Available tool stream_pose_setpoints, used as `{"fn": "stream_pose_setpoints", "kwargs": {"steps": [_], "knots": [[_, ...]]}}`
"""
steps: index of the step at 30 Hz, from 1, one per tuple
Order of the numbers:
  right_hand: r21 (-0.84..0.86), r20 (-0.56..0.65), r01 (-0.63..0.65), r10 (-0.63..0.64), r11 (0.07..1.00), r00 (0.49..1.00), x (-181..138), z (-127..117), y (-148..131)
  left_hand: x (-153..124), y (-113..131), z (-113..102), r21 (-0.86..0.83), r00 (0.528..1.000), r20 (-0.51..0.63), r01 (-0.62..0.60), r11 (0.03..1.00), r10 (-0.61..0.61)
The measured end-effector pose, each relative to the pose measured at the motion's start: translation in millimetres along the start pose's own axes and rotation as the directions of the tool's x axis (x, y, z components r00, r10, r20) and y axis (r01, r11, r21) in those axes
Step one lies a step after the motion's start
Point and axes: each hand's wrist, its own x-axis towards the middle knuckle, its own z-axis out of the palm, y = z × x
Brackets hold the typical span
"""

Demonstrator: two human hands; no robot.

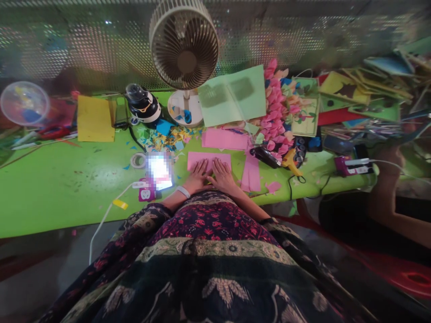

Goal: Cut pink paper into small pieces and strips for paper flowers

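Note:
A pink paper sheet (pixel 202 158) lies on the green table (pixel 67 188) just ahead of me. Both hands press flat on its near edge. My left hand (pixel 198 175) rests with fingers stretched out over the sheet's lower left. My right hand (pixel 222 174) lies beside it, fingers spread, touching the left one. Neither hand grips anything. A white band sits on my left wrist.
A lit phone (pixel 159 172) and tape roll (pixel 138 160) lie left of my hands. More pink sheets (pixel 225 139), a glue gun (pixel 269 157), paper flowers (pixel 276 112), a desk fan (pixel 184 45), a green sheet (pixel 232 96), yellow paper (pixel 96 119) and scraps lie beyond. Another person's arm (pixel 387 197) is at right.

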Motion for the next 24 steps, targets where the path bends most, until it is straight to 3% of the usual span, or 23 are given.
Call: {"fn": "stream_pose_setpoints", "kwargs": {"steps": [16,24], "knots": [[0.040,-0.018,0.026,-0.026,0.999,1.000,-8.4,12.8,13.9,0.6,-0.6,-4.6,-0.001,1.000,0.009,-0.015,1.000,0.015],[-0.018,-0.035,0.009,-0.009,1.000,0.999,-9.5,20.2,16.1,-22.8,-19.8,-16.6,0.023,0.998,-0.049,0.027,0.999,-0.026]]}}
